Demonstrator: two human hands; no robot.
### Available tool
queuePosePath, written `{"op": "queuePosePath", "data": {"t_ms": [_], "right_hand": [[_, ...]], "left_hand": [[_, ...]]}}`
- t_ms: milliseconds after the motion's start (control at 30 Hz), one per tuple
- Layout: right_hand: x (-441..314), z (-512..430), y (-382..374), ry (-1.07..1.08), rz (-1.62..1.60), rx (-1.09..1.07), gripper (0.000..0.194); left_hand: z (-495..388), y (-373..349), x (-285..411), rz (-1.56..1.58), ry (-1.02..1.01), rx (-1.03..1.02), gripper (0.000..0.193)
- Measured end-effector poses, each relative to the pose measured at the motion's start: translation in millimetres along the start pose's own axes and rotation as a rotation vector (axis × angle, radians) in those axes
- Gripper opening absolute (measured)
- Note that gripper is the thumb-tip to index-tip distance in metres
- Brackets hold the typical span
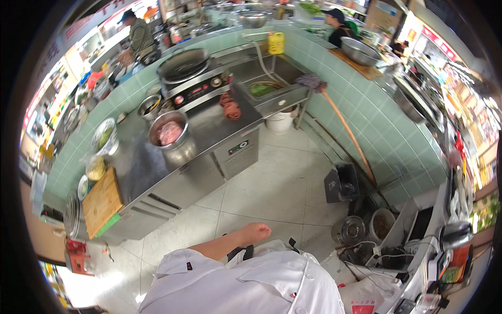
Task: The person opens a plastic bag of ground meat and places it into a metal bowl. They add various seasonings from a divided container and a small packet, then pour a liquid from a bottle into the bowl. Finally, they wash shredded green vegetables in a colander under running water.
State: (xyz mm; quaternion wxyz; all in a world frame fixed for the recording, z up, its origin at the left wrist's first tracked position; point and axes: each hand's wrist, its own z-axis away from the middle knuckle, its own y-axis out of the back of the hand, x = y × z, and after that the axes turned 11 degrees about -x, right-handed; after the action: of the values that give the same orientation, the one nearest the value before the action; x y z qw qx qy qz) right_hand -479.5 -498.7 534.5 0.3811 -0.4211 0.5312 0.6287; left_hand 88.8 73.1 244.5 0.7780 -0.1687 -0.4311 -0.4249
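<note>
My left hand [257,232] hangs in front of my white shirt, above the tiled floor, with its fingers curled in and nothing visible in them. My right hand is out of view. Ahead stands a stainless-steel counter [204,138]. On it is a metal pot [181,115] with raw meat [170,132] inside. A reddish-brown cloth [230,106] lies crumpled beside the induction wok cooker [200,91]. The large wok [183,67] rests on top of that cooker. A wooden cutting board [102,202] lies at the counter's near left end.
A sink [253,103] with greens joins the counter, a white bucket [279,122] below. A mop [347,129] leans on the green-tiled wall. A dark bin [340,183], buckets and sacks crowd the right. Two people [142,37] [338,31] are beyond the wall.
</note>
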Motion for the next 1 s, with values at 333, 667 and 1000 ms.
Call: {"op": "queuePosePath", "data": {"t_ms": [333,667,1000], "right_hand": [[-106.8,70.1,-244.6,0.259,0.17,-0.324,0.019],[-75.1,327.1,-719.0,0.255,0.125,-1.629,0.03],[0.0,671.1,-992.4,0.38,0.452,-2.453,0.019]], "left_hand": [[132.3,134.5,-133.1,0.227,0.046,0.236,0.03],[233.6,231.6,-127.7,0.44,-0.109,0.437,0.027],[212.1,296.4,-154.4,0.724,-0.053,0.842,0.043]]}}
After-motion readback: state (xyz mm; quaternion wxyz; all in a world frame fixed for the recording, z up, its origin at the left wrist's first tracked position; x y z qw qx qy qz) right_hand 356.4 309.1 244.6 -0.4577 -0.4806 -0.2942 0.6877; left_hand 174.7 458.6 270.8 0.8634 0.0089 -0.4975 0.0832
